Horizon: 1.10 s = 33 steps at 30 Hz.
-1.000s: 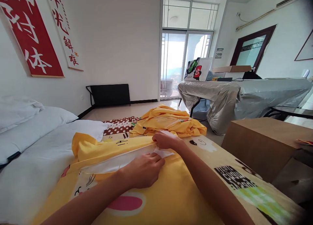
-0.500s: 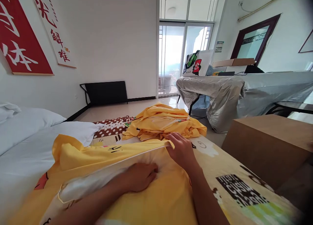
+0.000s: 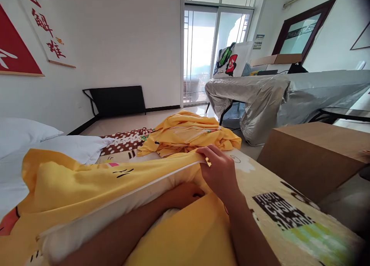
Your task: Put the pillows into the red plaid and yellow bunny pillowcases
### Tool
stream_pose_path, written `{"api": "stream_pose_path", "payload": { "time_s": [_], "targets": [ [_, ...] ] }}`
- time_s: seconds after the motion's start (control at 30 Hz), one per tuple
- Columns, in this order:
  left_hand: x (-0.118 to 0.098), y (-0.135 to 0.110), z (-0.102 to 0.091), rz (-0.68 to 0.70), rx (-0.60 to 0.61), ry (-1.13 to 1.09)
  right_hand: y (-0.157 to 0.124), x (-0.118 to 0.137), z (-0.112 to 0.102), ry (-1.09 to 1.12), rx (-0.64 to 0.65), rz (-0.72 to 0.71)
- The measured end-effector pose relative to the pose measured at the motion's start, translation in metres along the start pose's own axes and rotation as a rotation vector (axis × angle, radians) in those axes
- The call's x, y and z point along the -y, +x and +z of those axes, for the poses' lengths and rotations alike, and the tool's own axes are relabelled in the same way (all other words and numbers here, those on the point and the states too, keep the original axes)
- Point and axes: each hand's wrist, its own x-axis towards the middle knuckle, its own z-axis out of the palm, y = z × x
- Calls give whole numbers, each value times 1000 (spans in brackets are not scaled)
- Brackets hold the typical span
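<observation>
A yellow cartoon-print pillowcase (image 3: 78, 185) lies across the bed in front of me with a white pillow (image 3: 95, 219) showing at its open edge. My right hand (image 3: 221, 173) pinches the upper edge of the pillowcase opening and lifts it. My left hand (image 3: 185, 194) reaches inside the opening against the pillow; its fingers are mostly hidden by the cloth. A second heap of yellow fabric (image 3: 187, 133) sits further down the bed.
White pillows (image 3: 26, 131) lie at the left. A brown cardboard box (image 3: 312, 154) stands at the right of the bed. Beyond are a table draped in silver sheeting (image 3: 283, 100), a black rack (image 3: 115, 100) by the wall and a glass balcony door (image 3: 214, 54).
My left hand has pushed further into the pillowcase opening. My right hand has raised the upper edge, and the yellow cloth has slid up over the white pillow. The view has tilted down.
</observation>
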Motion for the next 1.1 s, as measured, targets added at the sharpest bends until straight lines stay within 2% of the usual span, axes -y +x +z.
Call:
{"api": "stream_pose_path", "payload": {
  "time_s": [0.07, 0.17, 0.23, 0.3, 0.4, 0.5, 0.57, 0.7, 0.8, 0.9, 0.97, 1.1],
  "targets": [
    [8, -5, 3, -41, -14, -88, 3, 3, 6, -9, 97, 173],
    [9, -7, 1, -152, -176, -143, 7, 3, 17, -8, 226, 373],
    [7, -5, 1, -217, -332, -81, 10, -2, 27, 109, 203, 395],
    [7, -2, 3, -224, -410, 41, 13, -10, 37, 264, 130, 365],
    [10, 2, 6, -165, -386, 176, 15, -25, 52, 442, 101, 335],
    [14, 5, 7, -68, -336, 283, 15, -37, 57, 592, 195, 354],
    [16, 5, 7, -57, -277, 322, 16, -43, 55, 623, 249, 340],
    [17, 5, 1, -168, -170, 243, 18, -50, 46, 483, 383, 224],
    [16, 9, -5, -220, -117, 212, 18, -49, 40, 187, 454, 206],
    [16, 13, -7, -247, -65, 189, 16, -39, 35, -108, 362, 270],
    [16, 14, -7, -252, -55, 178, 14, -32, 33, -224, 288, 279],
    [22, 15, -7, -254, -53, 144, 14, -28, 37, -247, 279, 283]
  ]
}}
